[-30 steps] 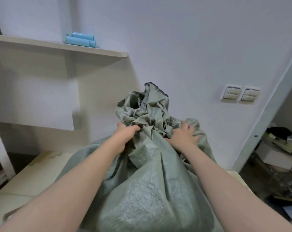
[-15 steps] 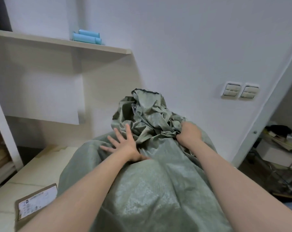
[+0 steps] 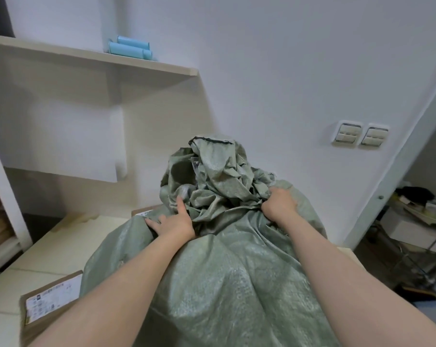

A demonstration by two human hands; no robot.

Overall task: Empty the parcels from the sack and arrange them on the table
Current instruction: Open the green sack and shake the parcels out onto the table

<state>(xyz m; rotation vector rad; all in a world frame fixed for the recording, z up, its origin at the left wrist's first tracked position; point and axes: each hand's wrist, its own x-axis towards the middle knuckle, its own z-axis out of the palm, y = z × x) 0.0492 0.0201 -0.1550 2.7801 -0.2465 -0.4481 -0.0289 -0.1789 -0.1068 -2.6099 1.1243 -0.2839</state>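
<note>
Head view: a pale shelf [image 3: 86, 56] carrying light-blue rolls [image 3: 130, 47] is seen on the wall at upper left, and two wall switches [image 3: 361, 135] are mounted at right. A cluttered rack [image 3: 424, 221] is glimpsed at far right, past a door frame. Much of the pale table [image 3: 61, 241] is covered by a bulging grey-green woven sack [image 3: 237, 284], its crumpled mouth bunched at the top. A labelled cardboard parcel [image 3: 49, 299] is seen on the table at lower left, against the sack's side and partly hidden by the left forearm. The corner of a second parcel [image 3: 147, 211] is shown behind the sack. The left hand [image 3: 173, 225] is laid flat on the fabric, fingers spread and straight. The bunched neck is gripped by the right hand [image 3: 278, 205], fingers curled into the folds.
</note>
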